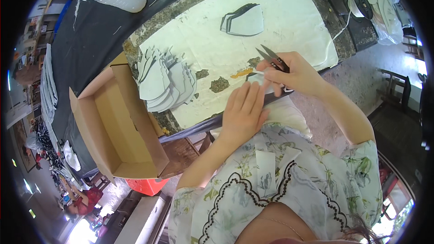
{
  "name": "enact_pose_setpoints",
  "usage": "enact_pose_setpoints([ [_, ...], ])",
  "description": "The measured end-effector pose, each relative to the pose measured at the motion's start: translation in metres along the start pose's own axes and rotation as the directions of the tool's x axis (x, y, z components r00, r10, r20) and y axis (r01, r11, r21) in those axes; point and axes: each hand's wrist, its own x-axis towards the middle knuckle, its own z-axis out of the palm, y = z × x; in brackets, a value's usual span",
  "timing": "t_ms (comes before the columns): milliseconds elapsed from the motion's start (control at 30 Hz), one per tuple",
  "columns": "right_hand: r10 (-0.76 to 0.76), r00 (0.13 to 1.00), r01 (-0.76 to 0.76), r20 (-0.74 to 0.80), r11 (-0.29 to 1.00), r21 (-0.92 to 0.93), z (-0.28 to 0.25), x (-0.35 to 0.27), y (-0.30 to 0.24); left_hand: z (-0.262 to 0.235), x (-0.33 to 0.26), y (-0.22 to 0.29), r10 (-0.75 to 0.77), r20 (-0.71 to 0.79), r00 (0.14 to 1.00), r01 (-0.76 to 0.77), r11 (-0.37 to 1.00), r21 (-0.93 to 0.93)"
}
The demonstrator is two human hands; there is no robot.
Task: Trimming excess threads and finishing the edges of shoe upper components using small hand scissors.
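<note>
Fingers [275, 73] of the right hand [296, 76] grip small black thread snips [272, 57] over a pale cut piece [266, 83], while the left hand [243, 110] lies flat on it.

Largest first: the tabletop [153, 22] carries a white sheet [289, 22], and an open cardboard box [122, 126] sits at its left edge, with nothing visible inside. On the sheet lie a fanned stack of grey pieces [165, 79], a smaller stack [242, 20] farther back, then the single piece under the hands at the near edge (left fingers spread, holding nothing). Judging by the stacks, many pieces remain and the box is unfilled.
</note>
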Motion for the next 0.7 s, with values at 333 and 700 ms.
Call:
enact_pose_setpoints([
  [333,-0.037,0.997,0.062,0.066,0.895,-0.441,0.010,0.026,0.014,0.010,-0.001,0.002,0.008,-0.024,1.000,-0.006,0.995,0.103],
  [700,0.021,0.999,-0.007,0.043,0.957,-0.291,0.009,0.027,0.013,0.001,-0.001,0.002,-0.095,-0.090,0.991,0.092,0.995,-0.043],
])
